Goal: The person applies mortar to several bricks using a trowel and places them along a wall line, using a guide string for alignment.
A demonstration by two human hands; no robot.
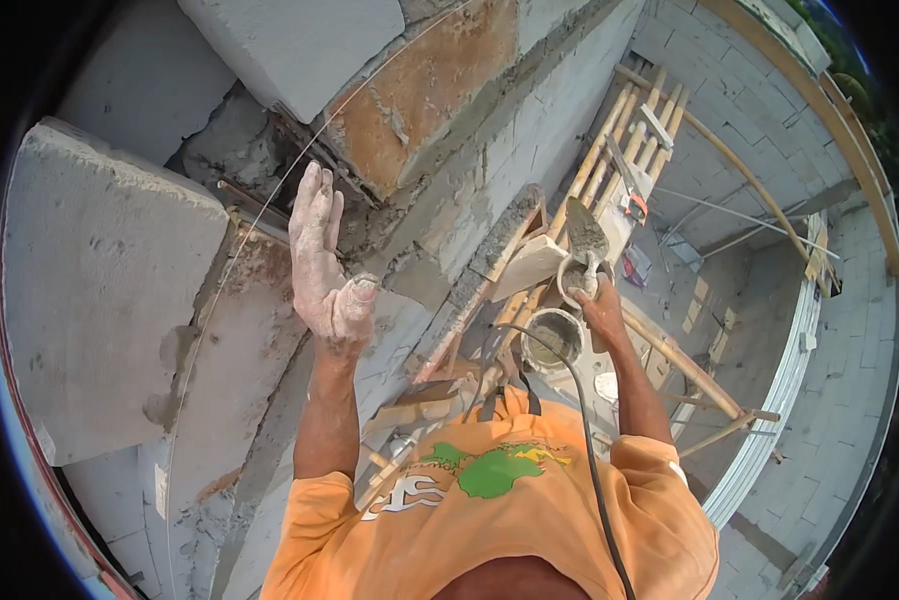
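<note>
My left hand (322, 265), coated in pale dust, is raised beside the wall with fingers stretched and the thumb apart; nothing is in it. A thin string line (232, 258) passes close by its fingertips. My right hand (600, 308) grips a trowel (587, 232) by the handle, the grey-smeared blade pointing away from me. Directly under the trowel is a small white round container (567, 272) with mortar in it; whether my fingers also hold its rim cannot be made out. A bucket (526, 345) with grey mortar inside stands just below that.
Large pale blocks (110, 290) top the wall, with a rough gap (240, 140) between them beyond my left hand. Bamboo poles (595, 160) and planks form scaffolding at right, bearing a handsaw (625, 172). A dark cable (582, 400) runs over my orange shirt.
</note>
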